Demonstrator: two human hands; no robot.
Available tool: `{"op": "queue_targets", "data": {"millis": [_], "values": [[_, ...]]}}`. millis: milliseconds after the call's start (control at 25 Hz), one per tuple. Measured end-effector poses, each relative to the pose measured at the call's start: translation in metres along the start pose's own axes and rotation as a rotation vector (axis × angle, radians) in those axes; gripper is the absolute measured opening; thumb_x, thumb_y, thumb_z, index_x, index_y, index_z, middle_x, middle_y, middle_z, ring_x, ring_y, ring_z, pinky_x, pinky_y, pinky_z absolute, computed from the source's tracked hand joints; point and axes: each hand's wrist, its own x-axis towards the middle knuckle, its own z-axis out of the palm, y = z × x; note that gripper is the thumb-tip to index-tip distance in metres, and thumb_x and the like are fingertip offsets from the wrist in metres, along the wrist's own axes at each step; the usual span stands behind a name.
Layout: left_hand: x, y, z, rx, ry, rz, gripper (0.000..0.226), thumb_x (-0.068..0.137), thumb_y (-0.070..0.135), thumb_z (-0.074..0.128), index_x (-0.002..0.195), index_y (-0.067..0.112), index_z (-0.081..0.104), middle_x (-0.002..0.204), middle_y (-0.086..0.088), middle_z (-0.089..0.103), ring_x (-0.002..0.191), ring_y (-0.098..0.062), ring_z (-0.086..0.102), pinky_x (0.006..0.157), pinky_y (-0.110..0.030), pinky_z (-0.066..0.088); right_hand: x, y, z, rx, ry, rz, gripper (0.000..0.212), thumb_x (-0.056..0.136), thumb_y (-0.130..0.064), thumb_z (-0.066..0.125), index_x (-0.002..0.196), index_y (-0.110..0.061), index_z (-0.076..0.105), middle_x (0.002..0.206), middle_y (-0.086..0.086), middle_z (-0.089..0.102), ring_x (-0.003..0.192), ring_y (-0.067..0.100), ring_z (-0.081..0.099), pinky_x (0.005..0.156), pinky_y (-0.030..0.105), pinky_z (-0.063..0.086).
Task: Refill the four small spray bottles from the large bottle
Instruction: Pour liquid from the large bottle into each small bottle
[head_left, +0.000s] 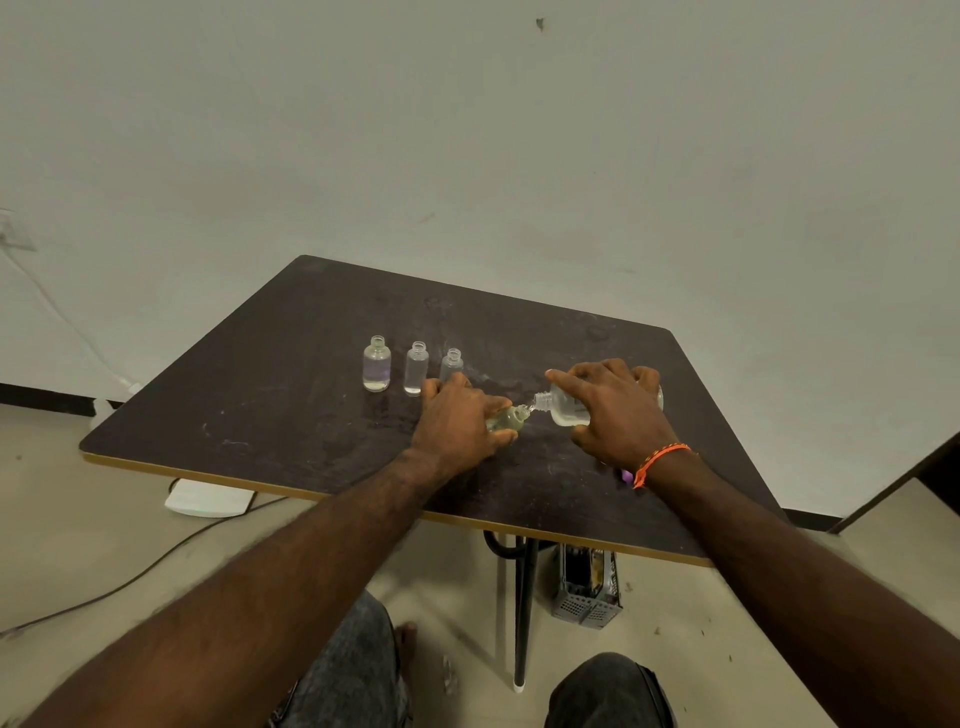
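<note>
My right hand (615, 410) grips the large clear bottle (563, 408), tipped on its side with its open neck pointing left. Liquid runs from that neck into a small clear bottle (506, 420), which my left hand (460, 421) holds tilted toward it, just above the dark table (291, 395). Three more small bottles stand uncapped in a row behind my left hand: the left one (376, 364), the middle one (416, 368) and the right one (452, 362), partly hidden by my fingers. Each of the left two shows some clear liquid.
A small purple object (627, 474) peeks out under my right wrist. Below the table are a grey perforated box (587, 587), a white flat device (210, 499) with a cable, and the black table leg (524, 608). A wall stands close behind.
</note>
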Motion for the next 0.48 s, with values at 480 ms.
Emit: {"op": "queue_targets", "data": {"millis": [480], "values": [[-0.0012, 0.0003, -0.0003, 0.01, -0.004, 0.007, 0.053, 0.091, 0.063, 0.067, 0.138, 0.038, 0.065, 0.114, 0.01, 0.075, 0.121, -0.016, 0.046, 0.102, -0.043, 0.026, -0.0001, -0.0006, -0.0025, -0.005, 0.004, -0.008, 0.076, 0.078, -0.035, 0.074, 0.147, -0.038, 0.042, 0.141, -0.003, 0.054, 0.13, 0.025, 0.043, 0.101, 0.051, 0.026]]}}
